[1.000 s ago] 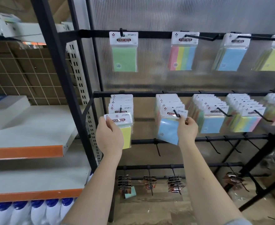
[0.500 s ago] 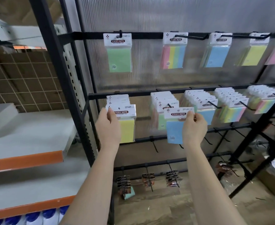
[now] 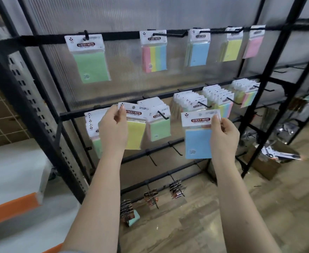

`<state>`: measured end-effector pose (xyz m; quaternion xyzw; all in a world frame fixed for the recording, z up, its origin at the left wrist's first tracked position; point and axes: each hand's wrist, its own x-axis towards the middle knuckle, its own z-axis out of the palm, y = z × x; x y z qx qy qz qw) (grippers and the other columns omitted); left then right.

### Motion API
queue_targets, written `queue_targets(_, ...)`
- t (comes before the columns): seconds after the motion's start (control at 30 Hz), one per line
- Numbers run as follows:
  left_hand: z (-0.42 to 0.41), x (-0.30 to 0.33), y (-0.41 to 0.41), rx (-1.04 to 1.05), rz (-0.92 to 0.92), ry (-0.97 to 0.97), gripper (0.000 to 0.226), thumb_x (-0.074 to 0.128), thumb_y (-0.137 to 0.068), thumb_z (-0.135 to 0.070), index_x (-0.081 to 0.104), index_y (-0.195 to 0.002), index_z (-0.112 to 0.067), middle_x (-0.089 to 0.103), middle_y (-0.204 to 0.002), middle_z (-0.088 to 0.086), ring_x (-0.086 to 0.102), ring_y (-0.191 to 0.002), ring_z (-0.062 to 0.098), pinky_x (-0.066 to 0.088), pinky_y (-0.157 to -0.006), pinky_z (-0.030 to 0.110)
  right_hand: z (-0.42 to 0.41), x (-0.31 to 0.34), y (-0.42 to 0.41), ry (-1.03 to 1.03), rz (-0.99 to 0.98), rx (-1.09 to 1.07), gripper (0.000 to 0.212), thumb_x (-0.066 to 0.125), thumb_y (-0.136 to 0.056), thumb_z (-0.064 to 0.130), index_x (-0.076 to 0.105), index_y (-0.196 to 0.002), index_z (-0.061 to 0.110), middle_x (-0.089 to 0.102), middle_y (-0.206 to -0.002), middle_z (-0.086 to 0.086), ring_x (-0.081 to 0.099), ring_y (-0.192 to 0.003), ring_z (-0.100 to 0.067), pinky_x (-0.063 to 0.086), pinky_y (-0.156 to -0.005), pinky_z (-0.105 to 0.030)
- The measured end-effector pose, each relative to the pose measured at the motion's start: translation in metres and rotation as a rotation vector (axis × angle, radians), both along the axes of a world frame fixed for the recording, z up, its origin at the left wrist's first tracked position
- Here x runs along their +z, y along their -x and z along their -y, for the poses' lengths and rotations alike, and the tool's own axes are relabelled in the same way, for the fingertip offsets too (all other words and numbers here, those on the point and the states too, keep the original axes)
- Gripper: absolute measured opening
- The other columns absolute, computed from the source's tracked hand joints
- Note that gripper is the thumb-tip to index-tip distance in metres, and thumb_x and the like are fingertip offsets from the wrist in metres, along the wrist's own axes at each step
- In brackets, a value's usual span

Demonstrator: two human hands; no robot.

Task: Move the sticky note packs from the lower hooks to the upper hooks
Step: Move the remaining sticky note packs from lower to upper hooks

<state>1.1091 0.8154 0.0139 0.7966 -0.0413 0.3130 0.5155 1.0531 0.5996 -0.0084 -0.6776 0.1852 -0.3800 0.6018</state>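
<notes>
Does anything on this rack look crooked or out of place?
Mostly tidy. The green pack on the upper left hook hangs tilted, unlike the squarer packs beside it. On the floor, a teal pack lies below the lowest hooks, as if fallen.

**Two packs held in front of the lower row**

The left hand point(image 3: 113, 128) holds one pack point(image 3: 134, 131) before the lower rail point(image 3: 168, 96), left of the pack point(image 3: 198, 136) in the right hand point(image 3: 224, 136). Stacked packs point(image 3: 188, 103) hang on the hooks behind them. Above, single packs point(image 3: 89, 58) hang along the upper rail point(image 3: 122, 36). Small carded items point(image 3: 175, 189) hang near the floor.
</notes>
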Motion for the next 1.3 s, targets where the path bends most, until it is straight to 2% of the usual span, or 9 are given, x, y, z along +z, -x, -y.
queue_targets(0.2,0.058,0.012,-0.009,-0.052,0.006,-0.009,0.041,0.044,-0.099,-0.025,0.033,-0.061,-0.014,0.038,-0.059,-0.002,0.031,-0.055,0.008,0.026,-0.05,0.017,0.053,0.006,0.001,-0.043,0.052,-0.005,0.04,0.048,-0.098,0.033,0.055,-0.078,-0.001,0.054,-0.072,-0.005,0.043,-0.066,-0.014,0.031,-0.061,-0.027)
queue_targets(0.4,0.131,0.018,-0.018,0.006,0.06,0.044,0.039,0.044,-0.099,-0.023,0.034,-0.064,-0.012,0.035,-0.058,-0.004,0.029,-0.055,0.01,0.026,-0.051,0.018,0.129,0.016,-0.01,-0.024,0.056,0.064,0.037,0.047,-0.099,0.033,0.052,-0.066,0.018,0.051,-0.062,0.009,0.041,-0.059,-0.005,0.029,-0.053,-0.02)
queue_targets(0.5,0.173,0.019,-0.02,0.073,0.042,0.076,0.043,0.043,-0.1,-0.023,0.025,-0.061,-0.017,0.03,-0.058,-0.004,0.027,-0.054,0.011,0.025,-0.05,0.019,0.176,0.025,-0.023,0.017,0.058,0.118,0.038,0.049,-0.098,0.032,0.05,-0.062,0.02,0.05,-0.064,0.013,0.044,-0.077,-0.005,0.029,-0.059,-0.021)
queue_targets(0.63,0.216,0.019,-0.017,0.206,0.025,0.109,0.043,0.041,-0.1,-0.021,0.023,-0.061,-0.017,0.031,-0.058,-0.002,0.026,-0.056,0.014,0.022,-0.05,0.022,0.226,0.044,-0.039,0.116,0.073,0.218,0.039,0.049,-0.098,0.029,0.046,-0.061,0.019,0.042,-0.058,0.01,0.036,-0.051,0.003,0.028,-0.049,-0.011)
queue_targets(0.73,0.238,0.02,-0.015,0.282,0.004,0.172,0.041,0.039,-0.1,-0.021,0.024,-0.062,-0.015,0.031,-0.06,-0.001,0.031,-0.06,0.016,0.022,-0.049,0.021,0.25,0.058,-0.053,0.184,0.12,0.286,0.037,0.05,-0.098,0.025,0.05,-0.066,0.006,0.045,-0.062,0.002,0.036,-0.049,0.002,0.029,-0.049,-0.011)
queue_targets(0.97,0.26,0.022,-0.025,0.411,0.039,0.249,0.037,0.038,-0.098,-0.021,0.025,-0.064,-0.016,0.041,-0.068,0.01,0.045,-0.07,0.023,0.026,-0.055,0.029,0.262,0.08,-0.086,0.219,0.216,0.349,0.028,0.058,-0.093,0.027,0.053,-0.066,0.026,0.057,-0.063,0.012,0.048,-0.059,0.0,0.035,-0.057,-0.016)
queue_targets(1.13,0.262,0.025,-0.035,0.457,0.18,0.332,0.038,0.037,-0.098,-0.021,0.023,-0.063,-0.02,0.033,-0.058,-0.006,0.039,-0.064,0.019,0.028,-0.06,0.03,0.243,0.1,-0.111,0.204,0.353,0.385,0.025,0.062,-0.091,0.023,0.055,-0.067,0.022,0.058,-0.064,0.004,0.05,-0.065,-0.01,0.038,-0.06,-0.027)
queue_targets(1.23,0.257,0.027,-0.04,0.484,0.288,0.318,0.039,0.038,-0.097,-0.017,0.021,-0.063,-0.022,0.028,-0.056,-0.006,0.031,-0.053,0.003,0.027,-0.055,0.024,0.227,0.118,-0.122,0.156,0.409,0.412,0.024,0.064,-0.09,0.022,0.056,-0.068,0.022,0.058,-0.061,0.015,0.052,-0.059,0.003,0.039,-0.059,-0.018)
queue_targets(1.3,0.254,0.026,-0.042,0.529,0.341,0.312,0.039,0.038,-0.097,-0.016,0.02,-0.063,-0.023,0.027,-0.056,-0.006,0.031,-0.051,0.002,0.026,-0.053,0.018,0.217,0.128,-0.128,0.146,0.433,0.424,0.028,0.065,-0.089,0.022,0.053,-0.064,0.024,0.058,-0.059,0.016,0.051,-0.054,0.01,0.036,-0.057,-0.012)
